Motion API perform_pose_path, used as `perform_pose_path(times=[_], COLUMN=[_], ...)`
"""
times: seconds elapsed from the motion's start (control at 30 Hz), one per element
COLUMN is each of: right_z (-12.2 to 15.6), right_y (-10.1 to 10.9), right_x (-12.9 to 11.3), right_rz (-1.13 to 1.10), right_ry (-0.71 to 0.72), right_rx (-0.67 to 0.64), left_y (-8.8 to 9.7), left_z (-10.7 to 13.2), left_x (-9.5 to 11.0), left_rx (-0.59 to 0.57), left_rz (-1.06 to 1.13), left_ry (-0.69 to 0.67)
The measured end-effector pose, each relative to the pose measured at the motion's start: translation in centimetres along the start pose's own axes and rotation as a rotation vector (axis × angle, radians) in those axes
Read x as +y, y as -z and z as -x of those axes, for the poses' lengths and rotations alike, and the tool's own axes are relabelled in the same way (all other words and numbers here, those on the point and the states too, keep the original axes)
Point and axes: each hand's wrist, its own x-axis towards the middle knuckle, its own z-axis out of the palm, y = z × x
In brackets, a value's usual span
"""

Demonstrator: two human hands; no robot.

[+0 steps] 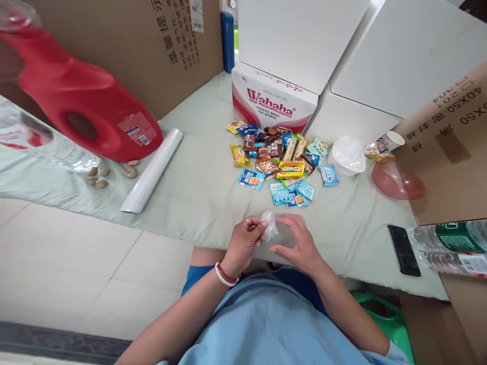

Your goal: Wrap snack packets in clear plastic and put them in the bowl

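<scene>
Pinched in my left hand [246, 242] is a crumpled piece of clear plastic film [270, 226], held just over the front edge of the cloth. My right hand [300, 243] is beside it, thumb and fingers apart, and holds nothing. Beyond the hands lies a heap of wrapped snacks [274, 152] in brown, yellow, green and blue wrappers. Several light-blue and dark-blue packets [279, 193] lie at its near side. A single light-blue packet [329, 175] rests to the right of the heap.
A Wahaha carton [272, 99] stands behind the snacks. To the right are a white bowl [348, 157] with clear plastic in it, a pink bowl [397, 181], a phone [404, 250] and bottles [456, 237]. Leftward lie a white roll [152, 170], a red jug [87, 101] and several nuts [101, 183].
</scene>
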Motion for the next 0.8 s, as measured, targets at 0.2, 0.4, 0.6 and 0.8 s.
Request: perform_pose_path(times=[0.2,0.4,0.6,0.8], right_z=[0.2,0.7,1.7,0.5], right_y=[-0.9,0.6,1.3,1.1], right_x=[0.6,2.1,2.0,1.3], right_rz=[-0.260,-0.813,-0.416,0.095], right_ry=[-0.241,-0.629,-0.434,-0.027], right_rx=[0.032,0.253,0.347,0.015], left_y=[1.3,2.6,2.5,1.3], left_z=[0.7,0.3,0.4,0.5], left_x=[0.2,0.6,0.5,-0.1], left_rx=[-0.049,-0.021,-0.027,-0.066], left_rz=[0.064,0.033,-0.095,-0.131], left_ry=[0.069,0.057,0.002,-0.097])
